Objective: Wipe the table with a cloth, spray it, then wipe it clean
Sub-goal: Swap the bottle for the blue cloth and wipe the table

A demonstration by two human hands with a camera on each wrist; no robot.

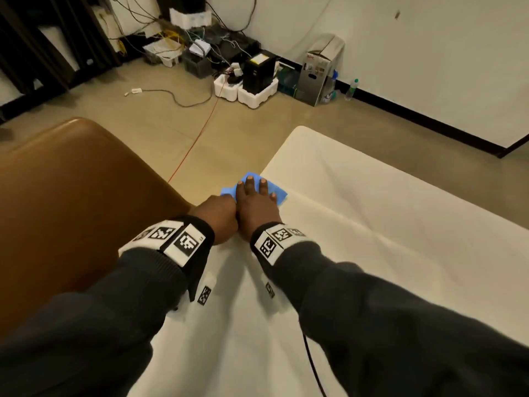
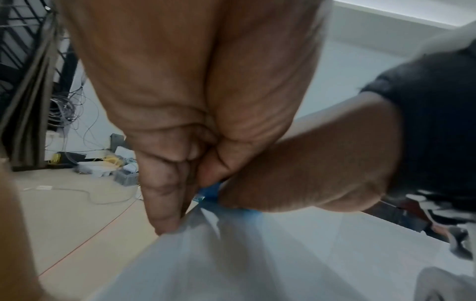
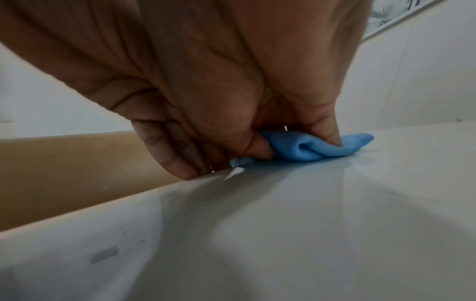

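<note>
Head view is showing two hands side by side at centre frame, at the left edge of one white glossy table [image 1: 372,224]. One blue soft cloth [image 1: 252,190] is lying on that edge, partly overhanging it. Right hand [image 1: 256,207] is lying flat on the cloth, four fingers straight and spread, pressing it down; its thumb is hidden in this view. Right wrist view is showing the cloth [image 3: 316,148] bunching into a fold under those fingers [image 3: 327,130], centre right of frame. Left hand [image 1: 219,216] is sitting just left of the right hand, touching it, fingers curled under. Left wrist view is showing its fingers [image 2: 165,193] bent down at the table [image 2: 309,244] edge, thumb near a bit of blue cloth [image 2: 208,193]; cannot tell whether it is gripping the cloth. One brown leather chair back [image 1: 71,196] is filling the left of the head frame. Two dark sleeves with marker wristbands are filling the bottom of the frame.
</note>
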